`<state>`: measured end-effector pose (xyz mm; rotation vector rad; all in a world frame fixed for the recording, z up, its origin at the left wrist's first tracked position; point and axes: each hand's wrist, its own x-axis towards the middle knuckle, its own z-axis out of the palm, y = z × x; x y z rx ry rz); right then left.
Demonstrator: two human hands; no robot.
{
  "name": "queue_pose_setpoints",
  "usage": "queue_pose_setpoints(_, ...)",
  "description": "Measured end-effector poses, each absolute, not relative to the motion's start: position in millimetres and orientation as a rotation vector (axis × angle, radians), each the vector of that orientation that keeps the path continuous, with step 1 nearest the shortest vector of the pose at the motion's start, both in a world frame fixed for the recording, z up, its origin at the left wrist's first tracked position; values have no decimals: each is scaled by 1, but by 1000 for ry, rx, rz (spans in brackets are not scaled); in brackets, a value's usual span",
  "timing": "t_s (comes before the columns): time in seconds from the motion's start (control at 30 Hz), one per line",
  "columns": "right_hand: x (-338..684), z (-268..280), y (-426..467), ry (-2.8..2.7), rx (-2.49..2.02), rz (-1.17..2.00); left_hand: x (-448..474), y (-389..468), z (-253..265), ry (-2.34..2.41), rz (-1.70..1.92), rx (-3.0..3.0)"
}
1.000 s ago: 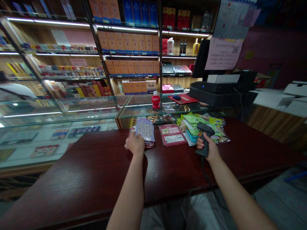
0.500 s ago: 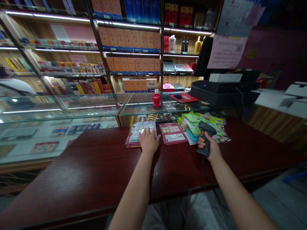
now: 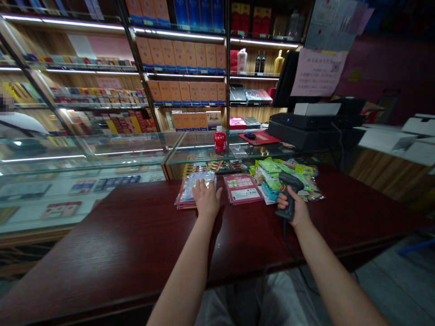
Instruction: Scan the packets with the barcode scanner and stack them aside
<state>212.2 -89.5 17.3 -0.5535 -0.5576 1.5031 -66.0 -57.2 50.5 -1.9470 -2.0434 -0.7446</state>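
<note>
My left hand [image 3: 206, 199] lies flat, fingers spread, on a clear-wrapped packet [image 3: 193, 184] that tops a small stack of pink packets at the far side of the dark red wooden counter [image 3: 118, 244]. My right hand [image 3: 296, 209] grips the handle of a black barcode scanner [image 3: 288, 192] with its head pointed away from me; its cable runs down toward me. A pink packet with a white label [image 3: 243, 188] lies between my two hands. A heap of green and yellow snack packets [image 3: 282, 174] lies just beyond the scanner.
A glass display case [image 3: 102, 156] runs behind the counter with a small red bottle [image 3: 219, 140] on top. A black register unit [image 3: 316, 124] stands at the right. Lit shelves of boxed goods [image 3: 185, 59] fill the back wall. A person [image 3: 18, 124] is at the far left.
My left hand held the purple-backed packet upright a second ago; it has since laid it down on the pink stack and now rests flat on it. My right hand has kept hold of the scanner.
</note>
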Motion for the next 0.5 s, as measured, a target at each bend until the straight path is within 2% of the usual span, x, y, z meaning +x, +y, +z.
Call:
queue_pose_setpoints(0.1,212,17,-89,-533,-539,1520,-49,-57,55,-1881,-787,-2129)
queue_pose_setpoints(0.23,212,18,-88,-525,-532,1520,-21,-49,54,-1951,-671,-2324)
queue_pose_setpoints(0.5,210,18,-87,-558,-530,1495,-1,-38,42,-2195,-586,-2097)
